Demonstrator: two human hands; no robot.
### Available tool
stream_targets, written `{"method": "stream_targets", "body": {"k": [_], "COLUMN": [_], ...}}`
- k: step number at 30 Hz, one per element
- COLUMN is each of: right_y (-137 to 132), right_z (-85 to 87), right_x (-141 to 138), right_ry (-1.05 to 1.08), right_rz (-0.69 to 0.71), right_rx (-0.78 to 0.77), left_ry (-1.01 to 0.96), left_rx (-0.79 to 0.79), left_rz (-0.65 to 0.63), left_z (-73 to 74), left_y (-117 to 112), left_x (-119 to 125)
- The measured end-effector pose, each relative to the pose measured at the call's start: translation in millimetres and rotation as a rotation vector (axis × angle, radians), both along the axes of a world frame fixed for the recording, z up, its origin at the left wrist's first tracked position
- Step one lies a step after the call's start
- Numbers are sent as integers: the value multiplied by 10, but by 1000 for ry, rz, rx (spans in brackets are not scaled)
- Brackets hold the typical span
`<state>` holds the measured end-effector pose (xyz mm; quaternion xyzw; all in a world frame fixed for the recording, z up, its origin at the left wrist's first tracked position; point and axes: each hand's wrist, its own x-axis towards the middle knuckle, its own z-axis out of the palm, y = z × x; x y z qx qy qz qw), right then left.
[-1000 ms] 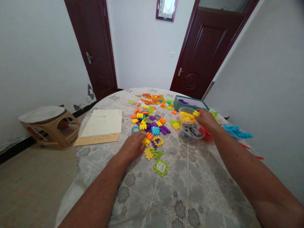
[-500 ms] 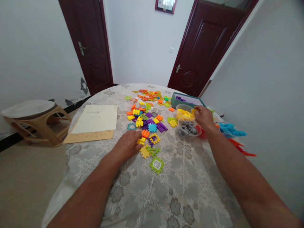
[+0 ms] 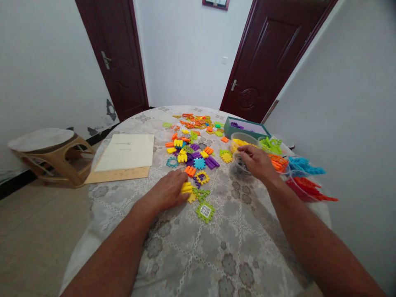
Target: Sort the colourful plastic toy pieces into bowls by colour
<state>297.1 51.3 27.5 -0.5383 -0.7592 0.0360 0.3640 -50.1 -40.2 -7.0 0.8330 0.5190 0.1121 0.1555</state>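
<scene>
My left hand (image 3: 170, 190) rests low over the table, its fingers closed around a ribbed yellow building block (image 3: 187, 188). Close by its fingertips lie an orange block (image 3: 189, 171), a yellow square frame piece (image 3: 202, 177), a green triangle piece (image 3: 201, 194) and a green window piece (image 3: 205, 211). Over at the right, my right hand (image 3: 255, 161) hangs above the clear bowl of grey pieces (image 3: 239, 164), fingertips drawn together; whatever they may hold is hidden. Just behind it stands the bowl of yellow pieces (image 3: 243, 141).
More bowls hold green pieces (image 3: 271, 145), orange pieces (image 3: 279, 163), blue pieces (image 3: 305, 165) and red pieces (image 3: 309, 187). A green box (image 3: 232, 131) with purple pieces sits behind. Mixed pieces (image 3: 194, 123) are heaped at the far side. Papers (image 3: 126, 152) lie left; a stool (image 3: 55, 156) stands beyond.
My right hand has moved from the yellow bowl towards me and left, over the grey bowl. The yellow piece at its fingertips no longer shows. The left hand has shifted slightly with the yellow block.
</scene>
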Motion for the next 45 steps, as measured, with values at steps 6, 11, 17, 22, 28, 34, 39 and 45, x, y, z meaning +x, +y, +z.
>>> {"method": "stream_targets", "body": {"k": [6,11,17,22,28,34,39,45], "right_y": [-573,-615,-652,-584,-547,-587,-578,-579], "right_z": [-436,-679,-798,-807,-806,-822,-829,-797], "right_x": [-725,-880,-1018,-1037,-1002,-911,-813,-874], "right_ry": [-116,-132,-215,-235,-133,55,320,698], "right_rz": [390,397,342,324,301,278,205,246], "right_rx": [-59,-115,-110,-145,-135,-138,-353,-473], "left_ry": [-15,-2,30,47,-14,-79,-195,-689], "left_rx": [-7,-8,-14,-12,-32,11,-113,-269], "left_rz": [21,3,-34,-51,14,129,216,348], "left_z": [-37,-27,-15,-62,-110,-140,-120,-14], "left_y": [-18,-38,-72,-77,-27,9,35,70], "left_x": [46,77,111,118,90,91,33,44]}}
